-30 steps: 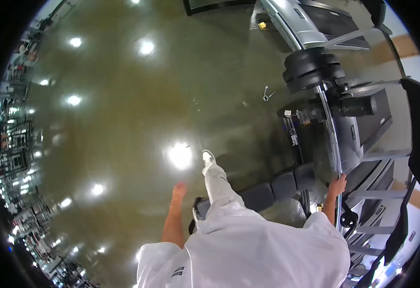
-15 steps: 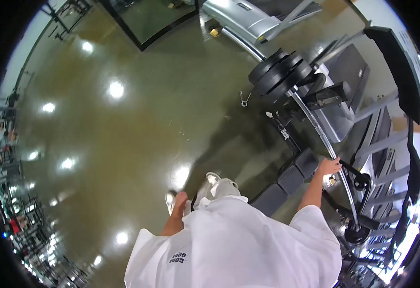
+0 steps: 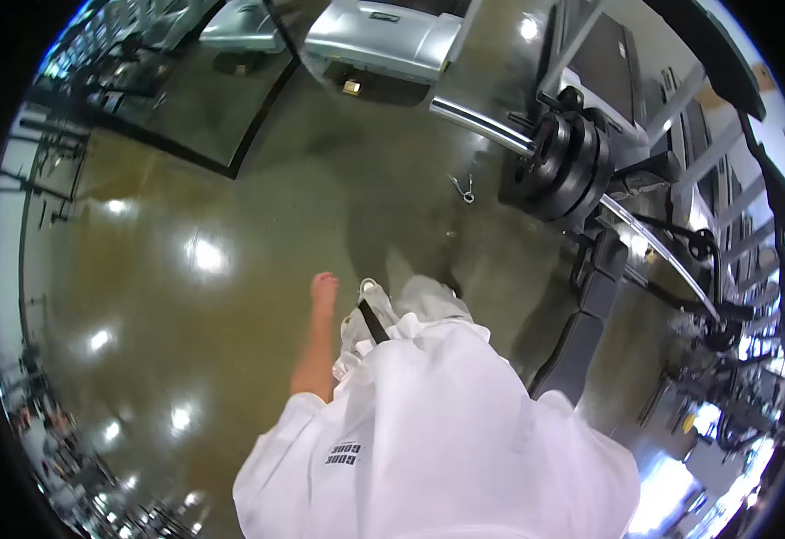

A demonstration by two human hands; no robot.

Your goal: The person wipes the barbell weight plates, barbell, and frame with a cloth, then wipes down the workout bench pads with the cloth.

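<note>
My left hand [image 3: 324, 286] hangs in front of me over the floor, its fingers curled in with nothing visible in them. My right hand is out of view. Ahead to the right a barbell [image 3: 653, 242] carries several black weight plates [image 3: 565, 169], and its bare sleeve end [image 3: 480, 124] sticks out toward the mirror side. On the floor beside the plates lies a metal spring collar [image 3: 467, 189]. A black padded bench [image 3: 575, 349] stands to my right, its far end near the bar. Neither hand touches these things.
A large black-framed mirror [image 3: 231, 162] leans at the front left. Silver treadmills [image 3: 383, 40] stand ahead and along the right. A small yellowish block [image 3: 351, 87] sits by the front treadmill. The glossy floor [image 3: 168, 314] spreads to my left, with gym equipment at its far edge.
My right hand has let go of the barbell and left the view. I have moved forward and turned, so the plates, collar and mirror appear nearer. My left arm now reaches further forward.
</note>
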